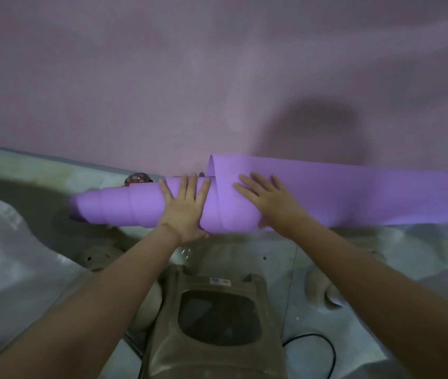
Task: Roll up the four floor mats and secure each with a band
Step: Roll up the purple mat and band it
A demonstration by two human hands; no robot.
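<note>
Purple mat (113, 206), half-rolled, axis left-right; left hand (183, 212) and right hand (268, 205) press it, fingers (186, 186) apparently straight, gripping nothing.

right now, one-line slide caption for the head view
Left hand and right hand press flat on a partly rolled purple mat beside a pink wall.

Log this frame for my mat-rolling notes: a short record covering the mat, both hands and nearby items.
mat: purple mat, partly rolled, layers telescoped leftward, loose tail running right
left: left hand flat on the roll
right: right hand flat on the outer wrap
band: none visible
nearby: patterned ball behind the roll; stool nearer the camera
</note>
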